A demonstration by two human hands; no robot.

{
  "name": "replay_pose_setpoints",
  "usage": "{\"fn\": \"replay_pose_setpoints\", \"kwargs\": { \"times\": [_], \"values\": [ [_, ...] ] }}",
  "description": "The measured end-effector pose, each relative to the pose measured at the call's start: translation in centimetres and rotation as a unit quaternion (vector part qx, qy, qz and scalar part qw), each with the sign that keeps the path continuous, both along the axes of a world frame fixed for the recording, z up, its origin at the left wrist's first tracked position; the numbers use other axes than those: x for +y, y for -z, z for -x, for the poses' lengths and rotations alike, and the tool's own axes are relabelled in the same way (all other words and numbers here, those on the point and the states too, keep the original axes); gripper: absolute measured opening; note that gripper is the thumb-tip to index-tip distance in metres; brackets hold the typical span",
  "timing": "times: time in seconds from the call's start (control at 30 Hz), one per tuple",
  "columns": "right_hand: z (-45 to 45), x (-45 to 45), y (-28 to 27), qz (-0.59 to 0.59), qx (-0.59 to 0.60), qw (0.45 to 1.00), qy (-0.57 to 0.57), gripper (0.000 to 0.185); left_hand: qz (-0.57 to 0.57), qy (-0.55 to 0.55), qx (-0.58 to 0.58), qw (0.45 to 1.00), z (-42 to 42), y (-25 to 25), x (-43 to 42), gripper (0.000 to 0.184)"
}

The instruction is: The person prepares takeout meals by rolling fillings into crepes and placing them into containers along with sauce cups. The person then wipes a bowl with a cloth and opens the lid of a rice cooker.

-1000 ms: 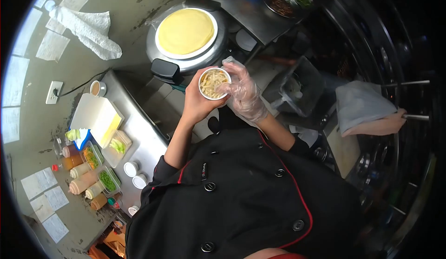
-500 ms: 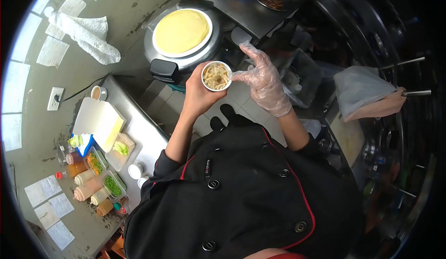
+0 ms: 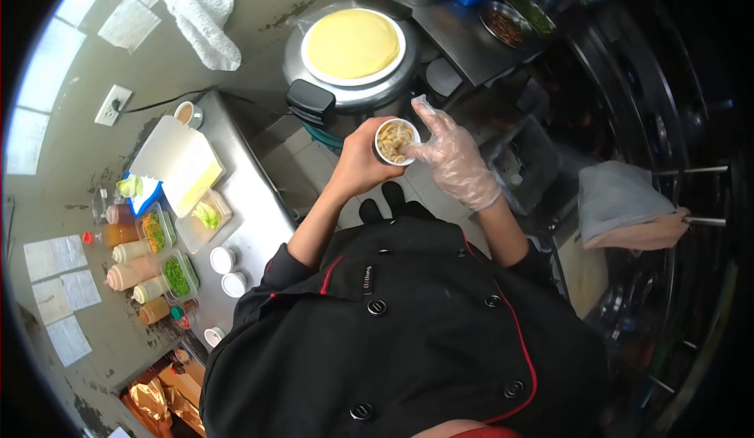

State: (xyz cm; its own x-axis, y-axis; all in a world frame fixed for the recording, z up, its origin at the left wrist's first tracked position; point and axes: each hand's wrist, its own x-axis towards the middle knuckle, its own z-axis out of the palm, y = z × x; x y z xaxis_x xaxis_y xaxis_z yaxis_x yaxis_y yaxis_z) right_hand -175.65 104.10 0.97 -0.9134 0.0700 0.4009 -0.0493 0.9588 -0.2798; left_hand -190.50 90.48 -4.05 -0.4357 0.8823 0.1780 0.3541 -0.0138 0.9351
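My bare left hand is wrapped round a small white cup. Pale shredded food lies inside the cup, whose mouth faces up toward me. My right hand wears a clear plastic glove. One of its fingers reaches over the cup's rim to the food, while another points up, apart from it. I see nothing held in the gloved hand. Beyond both hands stands a round griddle with a black handle, bearing a white plate with a stack of thin yellow crepes.
On the left steel counter are an open white box, a lettuce container, squeeze bottles, tubs of chopped vegetables and white cups. A plastic bag hangs at right. A steel shelf holds bowls.
My view has shifted, so the surroundings sit differently. The gloved right hand has moved from beside the cup's rim to over its mouth, a finger now at the food.
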Motion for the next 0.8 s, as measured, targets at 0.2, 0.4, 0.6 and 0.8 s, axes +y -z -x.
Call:
{"fn": "replay_pose_setpoints", "kwargs": {
  "times": [0.2, 0.4, 0.6, 0.8],
  "values": [
    [1.8, 0.7, -1.2, 0.02, 0.02, 0.997, -0.076, 0.029, -0.034, -0.033, -0.136, 0.99, 0.2, 0.1, -0.9, 0.064],
    [4.8, 0.4, -0.4, -0.002, 0.057, 0.986, -0.16, 0.041, -0.057, 0.005, 0.039, 0.998, 2.6, -0.8, -3.8, 0.069],
    [8.8, -2.2, 0.8, -0.036, 0.003, 0.976, -0.215, 0.024, 0.087, -0.042, 0.053, 0.994, 4.6, -3.1, -7.4, 0.064],
    [14.5, -5.4, -3.7, 0.0, 0.045, 0.925, -0.378, 0.023, 0.045, -0.118, 0.0, 0.992, 6.4, -5.0, -12.8, 0.059]
  ]
}}
